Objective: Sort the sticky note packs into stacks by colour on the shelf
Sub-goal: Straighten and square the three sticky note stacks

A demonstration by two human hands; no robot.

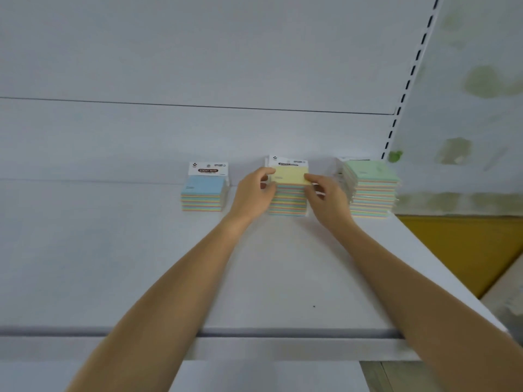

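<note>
Our left hand (256, 190) and right hand (322, 193) pinch the top yellow pack (289, 176) on the middle stack (287, 202), far along the shelf (113, 250); an uneven push could topple it.

left hand (254, 190): your fingers pinch the left edge of the yellow-topped stack (288, 193).
right hand (325, 198): your fingertips touch that stack's right edge, at the top pack.
blue-topped stack (204, 193): left of your left hand, apart from it.
green-topped stack (371, 190): just right of your right hand, the tallest.
shelf (113, 264): white, under both your forearms.
</note>
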